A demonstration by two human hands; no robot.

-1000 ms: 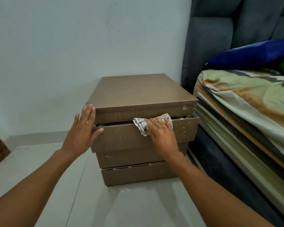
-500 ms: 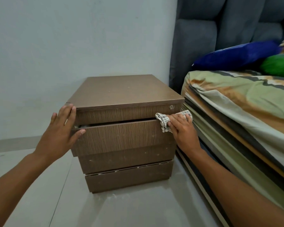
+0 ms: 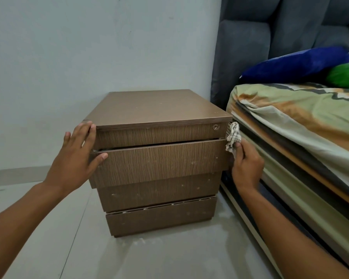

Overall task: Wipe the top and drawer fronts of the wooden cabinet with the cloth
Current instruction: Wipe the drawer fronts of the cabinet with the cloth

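A brown wooden cabinet (image 3: 155, 109) stands on the floor against the wall, with several drawer fronts; the second drawer (image 3: 161, 160) juts out a little. My left hand (image 3: 77, 158) lies flat with straight fingers against the cabinet's left front corner, thumb on the jutting drawer's front. My right hand (image 3: 246, 164) is at the right end of that drawer and holds a small checked cloth (image 3: 233, 136), which is bunched at the cabinet's right edge, just under the top board. A round lock (image 3: 216, 127) sits in the top drawer front.
A bed (image 3: 302, 125) with a green and orange sheet stands close against the cabinet's right side, leaving a narrow gap. Blue (image 3: 294, 64) and green (image 3: 345, 74) pillows lie on it, before a grey padded headboard (image 3: 250, 47). Pale tiled floor (image 3: 149, 258) spreads in front.
My right hand has carried the cloth rightward along the top of the second drawer, from its middle to past its right end. My left hand has stayed at the left corner.
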